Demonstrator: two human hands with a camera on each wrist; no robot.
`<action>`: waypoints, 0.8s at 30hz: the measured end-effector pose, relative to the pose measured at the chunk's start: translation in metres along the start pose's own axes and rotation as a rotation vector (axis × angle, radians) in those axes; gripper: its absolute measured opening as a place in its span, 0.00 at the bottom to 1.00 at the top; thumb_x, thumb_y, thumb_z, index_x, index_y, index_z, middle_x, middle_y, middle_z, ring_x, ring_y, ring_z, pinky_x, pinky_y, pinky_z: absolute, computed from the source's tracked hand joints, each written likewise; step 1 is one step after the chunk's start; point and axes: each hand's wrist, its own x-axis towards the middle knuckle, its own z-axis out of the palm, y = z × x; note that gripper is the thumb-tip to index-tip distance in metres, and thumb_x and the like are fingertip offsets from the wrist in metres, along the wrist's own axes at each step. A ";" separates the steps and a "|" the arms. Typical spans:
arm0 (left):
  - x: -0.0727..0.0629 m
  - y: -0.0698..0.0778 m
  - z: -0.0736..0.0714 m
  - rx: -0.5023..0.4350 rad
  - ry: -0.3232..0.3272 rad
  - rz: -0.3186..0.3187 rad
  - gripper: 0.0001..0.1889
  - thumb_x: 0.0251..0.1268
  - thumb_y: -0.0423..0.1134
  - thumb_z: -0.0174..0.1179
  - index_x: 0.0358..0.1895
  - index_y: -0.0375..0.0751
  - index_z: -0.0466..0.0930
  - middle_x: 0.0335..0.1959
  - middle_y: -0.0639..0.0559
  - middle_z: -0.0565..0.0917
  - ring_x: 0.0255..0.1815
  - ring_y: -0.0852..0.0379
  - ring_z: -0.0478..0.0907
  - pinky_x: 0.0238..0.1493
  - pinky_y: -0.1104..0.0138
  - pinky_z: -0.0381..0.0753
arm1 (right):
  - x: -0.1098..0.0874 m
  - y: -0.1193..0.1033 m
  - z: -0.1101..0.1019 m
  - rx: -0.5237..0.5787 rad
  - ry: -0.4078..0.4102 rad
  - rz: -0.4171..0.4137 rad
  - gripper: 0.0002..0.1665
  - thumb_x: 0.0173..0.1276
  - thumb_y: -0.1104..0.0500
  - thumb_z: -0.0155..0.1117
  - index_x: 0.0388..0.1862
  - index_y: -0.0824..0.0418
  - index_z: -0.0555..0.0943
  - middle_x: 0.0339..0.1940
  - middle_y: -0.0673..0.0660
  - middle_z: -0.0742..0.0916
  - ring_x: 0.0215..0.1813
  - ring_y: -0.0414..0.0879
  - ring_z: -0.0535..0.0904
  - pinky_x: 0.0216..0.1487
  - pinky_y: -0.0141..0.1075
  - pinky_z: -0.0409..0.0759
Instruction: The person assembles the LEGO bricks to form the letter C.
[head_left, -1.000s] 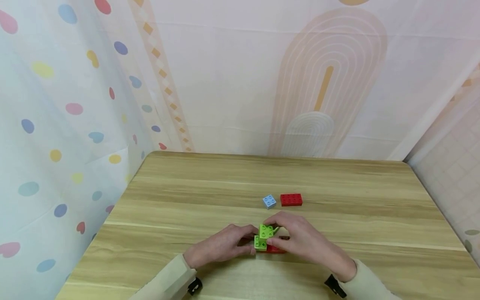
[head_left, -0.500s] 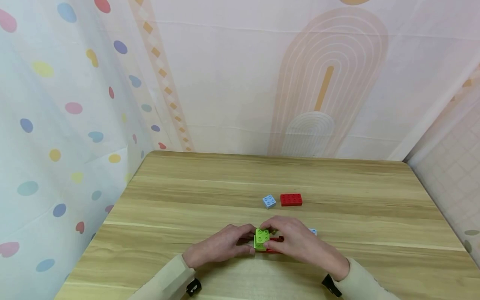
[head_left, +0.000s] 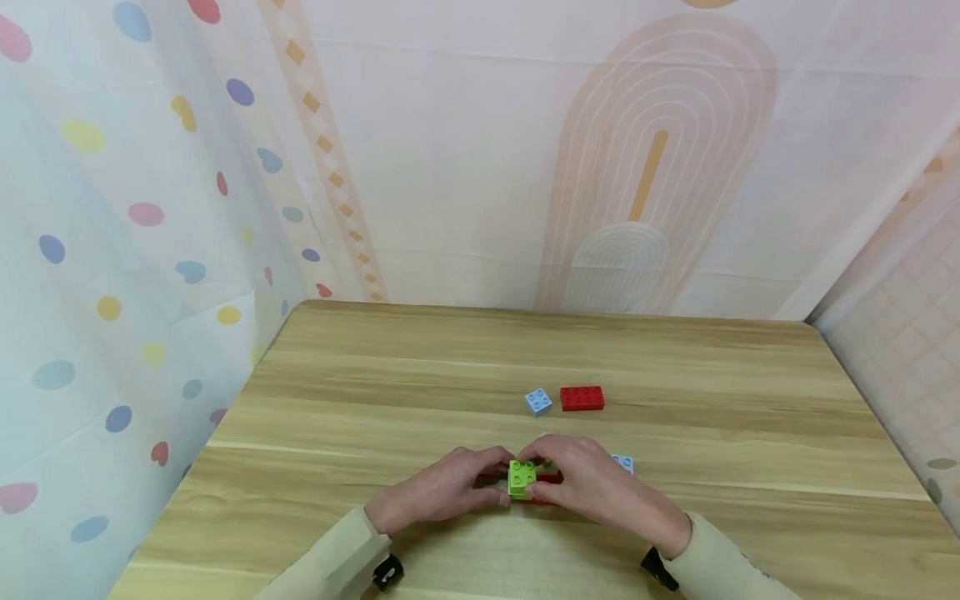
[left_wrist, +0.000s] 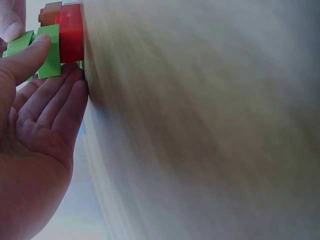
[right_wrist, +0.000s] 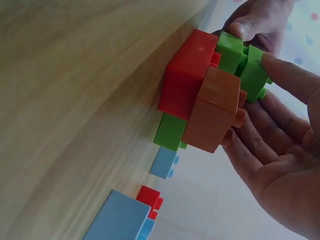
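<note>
My left hand (head_left: 459,483) pinches a lower green building block (left_wrist: 49,55), its thumb on one face. That block sits on one end of a red block (right_wrist: 186,75) on the table. With thumb and fingers, my right hand (head_left: 600,479) pinches a second green block (head_left: 522,475) over the first. In the right wrist view, this upper block (right_wrist: 253,75) stands slightly tilted, with a narrow gap beneath it. A brown block (right_wrist: 212,107) is on the red block's other part, near the right fingers. In the head view the right hand mostly covers it.
Farther back on the wooden table (head_left: 375,375) lie a small light blue block (head_left: 538,402) and a longer red block (head_left: 582,398). Another light blue block (head_left: 624,462) shows partly behind my right hand. The right wrist view has another green block (right_wrist: 170,132) beyond the red one.
My right hand has moved left and slightly toward me, bringing the upper green block over the lower one. A light blue block has come into view behind that hand. My left hand stays nearly still.
</note>
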 end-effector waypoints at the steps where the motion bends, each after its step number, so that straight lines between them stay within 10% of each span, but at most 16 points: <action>1: 0.000 0.000 0.000 -0.002 0.000 -0.001 0.20 0.74 0.41 0.65 0.65 0.46 0.76 0.60 0.57 0.84 0.61 0.66 0.79 0.64 0.69 0.78 | 0.000 0.000 0.000 0.000 0.002 -0.006 0.15 0.68 0.58 0.76 0.52 0.56 0.86 0.48 0.47 0.88 0.45 0.41 0.83 0.46 0.32 0.82; 24: 0.002 0.001 0.000 -0.020 0.006 0.008 0.17 0.74 0.41 0.65 0.62 0.44 0.78 0.58 0.54 0.86 0.60 0.64 0.80 0.62 0.69 0.79 | 0.001 -0.002 0.007 -0.089 0.005 -0.052 0.12 0.69 0.56 0.75 0.48 0.57 0.87 0.42 0.46 0.85 0.39 0.37 0.79 0.39 0.28 0.80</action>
